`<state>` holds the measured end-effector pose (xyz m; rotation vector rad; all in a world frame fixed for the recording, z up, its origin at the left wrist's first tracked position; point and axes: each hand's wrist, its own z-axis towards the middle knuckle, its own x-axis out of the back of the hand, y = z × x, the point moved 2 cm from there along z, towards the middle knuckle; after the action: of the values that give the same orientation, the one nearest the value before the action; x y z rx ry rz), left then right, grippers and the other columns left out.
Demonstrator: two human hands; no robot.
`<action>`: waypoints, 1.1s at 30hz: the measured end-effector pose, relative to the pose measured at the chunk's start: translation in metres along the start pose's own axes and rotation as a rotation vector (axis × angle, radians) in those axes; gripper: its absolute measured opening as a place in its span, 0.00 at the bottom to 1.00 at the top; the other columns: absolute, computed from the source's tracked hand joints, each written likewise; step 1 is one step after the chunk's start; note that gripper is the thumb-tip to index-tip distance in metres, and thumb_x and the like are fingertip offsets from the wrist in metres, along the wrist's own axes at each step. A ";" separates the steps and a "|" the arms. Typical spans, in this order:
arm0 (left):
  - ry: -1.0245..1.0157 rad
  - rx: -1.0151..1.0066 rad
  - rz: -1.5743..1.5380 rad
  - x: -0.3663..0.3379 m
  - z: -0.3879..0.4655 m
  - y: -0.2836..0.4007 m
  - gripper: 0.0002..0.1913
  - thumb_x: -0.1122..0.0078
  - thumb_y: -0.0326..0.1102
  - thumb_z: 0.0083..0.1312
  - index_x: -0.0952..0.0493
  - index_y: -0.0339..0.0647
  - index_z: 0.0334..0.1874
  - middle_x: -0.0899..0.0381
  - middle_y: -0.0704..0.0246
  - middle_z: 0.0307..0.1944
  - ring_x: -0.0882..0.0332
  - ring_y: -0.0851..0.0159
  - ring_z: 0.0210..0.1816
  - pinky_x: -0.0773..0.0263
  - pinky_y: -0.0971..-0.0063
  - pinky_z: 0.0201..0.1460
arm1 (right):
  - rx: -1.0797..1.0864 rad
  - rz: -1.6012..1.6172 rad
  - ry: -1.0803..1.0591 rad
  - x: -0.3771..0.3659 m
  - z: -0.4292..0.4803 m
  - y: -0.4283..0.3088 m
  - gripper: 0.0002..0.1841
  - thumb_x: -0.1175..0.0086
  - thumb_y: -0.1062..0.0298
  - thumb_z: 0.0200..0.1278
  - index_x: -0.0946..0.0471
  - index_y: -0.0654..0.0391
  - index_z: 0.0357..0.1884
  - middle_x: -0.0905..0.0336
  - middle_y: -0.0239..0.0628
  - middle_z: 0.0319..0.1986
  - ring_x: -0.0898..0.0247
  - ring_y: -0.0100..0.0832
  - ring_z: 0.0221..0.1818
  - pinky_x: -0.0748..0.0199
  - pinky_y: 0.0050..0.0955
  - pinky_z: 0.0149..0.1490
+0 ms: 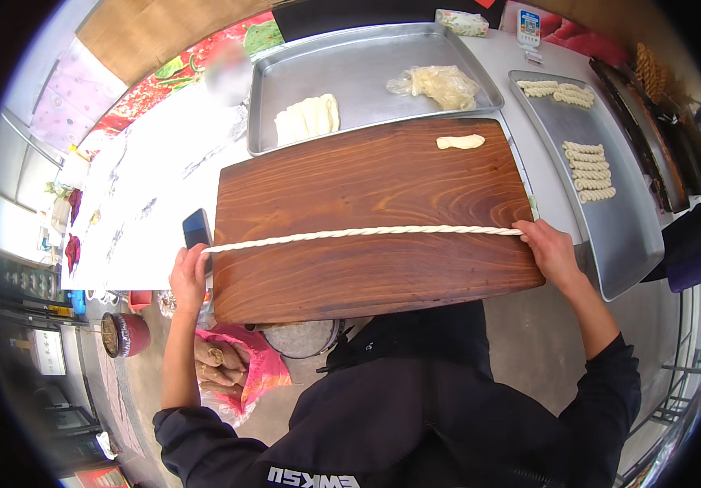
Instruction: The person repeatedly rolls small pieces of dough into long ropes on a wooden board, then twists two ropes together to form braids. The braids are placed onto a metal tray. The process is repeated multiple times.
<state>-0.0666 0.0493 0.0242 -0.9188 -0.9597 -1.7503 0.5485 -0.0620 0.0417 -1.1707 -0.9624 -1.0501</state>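
A long twisted rope of pale dough [363,232] stretches across the brown wooden board [350,183], spanning its full width. My left hand [189,274] pinches one end just past the board's left edge, beside a smartphone [197,229]. At the right edge of the board, my right hand [549,250] grips the other end between thumb and fingers. One short flat piece of dough [460,142] lies on the board's far right corner.
Behind the board, a large metal tray [356,67] holds dough strips [308,117] and a plastic-wrapped dough lump [439,85]. Several short dough twists [588,172] lie in a narrower tray [625,226] on the right. Below left, a pink bag [265,360] contains sweet potatoes [219,366].
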 end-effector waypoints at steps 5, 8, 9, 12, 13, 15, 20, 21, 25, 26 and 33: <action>0.153 0.026 0.034 -0.027 0.072 0.043 0.12 0.41 0.39 0.72 0.18 0.42 0.52 0.20 0.60 0.42 0.20 0.53 0.44 0.25 0.62 0.46 | -0.164 0.460 0.254 -0.019 -0.017 0.027 0.10 0.48 0.71 0.73 0.21 0.57 0.52 0.21 0.42 0.37 0.22 0.41 0.40 0.25 0.33 0.46; 0.020 -0.305 0.288 -0.063 0.056 0.052 0.19 0.42 0.39 0.71 0.22 0.35 0.58 0.21 0.55 0.61 0.22 0.46 0.56 0.29 0.61 0.65 | 0.216 0.233 -0.129 -0.036 -0.038 -0.024 0.21 0.47 0.68 0.71 0.27 0.62 0.64 0.29 0.50 0.62 0.36 0.50 0.67 0.41 0.44 0.72; 0.064 -0.315 0.215 -0.069 0.048 0.044 0.14 0.41 0.40 0.70 0.19 0.37 0.49 0.16 0.55 0.48 0.20 0.48 0.48 0.26 0.58 0.55 | 0.341 0.103 -0.158 -0.032 -0.044 -0.042 0.28 0.44 0.63 0.69 0.33 0.61 0.69 0.37 0.52 0.70 0.44 0.51 0.73 0.49 0.48 0.77; 0.208 -0.052 0.189 -0.078 0.040 0.009 0.16 0.40 0.42 0.70 0.24 0.39 0.27 0.24 0.60 0.25 0.25 0.49 0.30 0.32 0.52 0.35 | 0.181 0.004 -0.199 -0.019 -0.003 -0.054 0.37 0.43 0.56 0.69 0.41 0.59 0.75 0.47 0.51 0.75 0.51 0.51 0.77 0.55 0.47 0.79; 0.108 0.006 0.207 -0.075 0.034 0.004 0.16 0.42 0.46 0.72 0.22 0.37 0.36 0.22 0.56 0.34 0.25 0.48 0.37 0.31 0.53 0.41 | 0.115 -0.087 -0.222 -0.018 0.022 -0.048 0.39 0.43 0.53 0.69 0.44 0.58 0.77 0.50 0.51 0.76 0.53 0.50 0.78 0.57 0.47 0.80; 0.179 -0.076 0.181 -0.062 0.021 0.019 0.21 0.45 0.49 0.73 0.23 0.35 0.54 0.24 0.48 0.49 0.27 0.43 0.51 0.31 0.52 0.54 | 0.124 -0.212 0.075 -0.019 0.070 -0.035 0.34 0.43 0.52 0.69 0.36 0.57 0.73 0.37 0.50 0.70 0.42 0.49 0.72 0.44 0.46 0.74; -0.509 -0.045 0.062 0.005 -0.050 0.117 0.26 0.46 0.30 0.69 0.33 0.33 0.69 0.40 0.45 0.73 0.43 0.41 0.75 0.42 0.52 0.75 | 0.134 0.138 0.223 -0.042 0.066 0.008 0.06 0.38 0.65 0.64 0.19 0.55 0.40 0.23 0.38 0.32 0.25 0.42 0.38 0.27 0.37 0.44; -0.494 -0.160 0.088 0.021 -0.056 0.130 0.28 0.47 0.23 0.63 0.29 0.40 0.68 0.32 0.52 0.68 0.32 0.45 0.68 0.35 0.55 0.70 | 0.205 0.224 0.177 -0.045 0.051 0.013 0.05 0.37 0.69 0.62 0.19 0.55 0.39 0.24 0.38 0.32 0.26 0.41 0.38 0.27 0.36 0.43; -0.585 -0.317 0.108 0.021 -0.012 0.111 0.30 0.49 0.20 0.58 0.25 0.46 0.65 0.25 0.57 0.50 0.28 0.50 0.49 0.30 0.60 0.58 | 0.224 0.103 0.222 -0.046 0.032 0.022 0.09 0.38 0.75 0.61 0.19 0.56 0.43 0.26 0.37 0.35 0.27 0.40 0.41 0.26 0.36 0.44; -0.313 -0.373 0.095 0.012 0.011 0.097 0.29 0.49 0.19 0.58 0.24 0.45 0.65 0.25 0.57 0.49 0.28 0.50 0.50 0.30 0.60 0.58 | 0.181 0.117 0.214 -0.043 0.028 0.018 0.09 0.39 0.77 0.61 0.19 0.56 0.43 0.25 0.39 0.35 0.26 0.41 0.41 0.25 0.36 0.45; -0.273 -0.058 0.331 -0.060 0.018 0.013 0.07 0.45 0.28 0.67 0.24 0.35 0.44 0.19 0.56 0.42 0.22 0.49 0.44 0.29 0.55 0.48 | 0.175 0.039 -0.040 -0.011 -0.023 -0.063 0.25 0.43 0.72 0.64 0.27 0.59 0.65 0.30 0.52 0.64 0.36 0.51 0.69 0.42 0.47 0.74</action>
<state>-0.0330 0.0834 -0.0184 -1.2993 -0.8716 -1.4018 0.4860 -0.0885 0.0430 -1.0653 -1.0376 -0.8958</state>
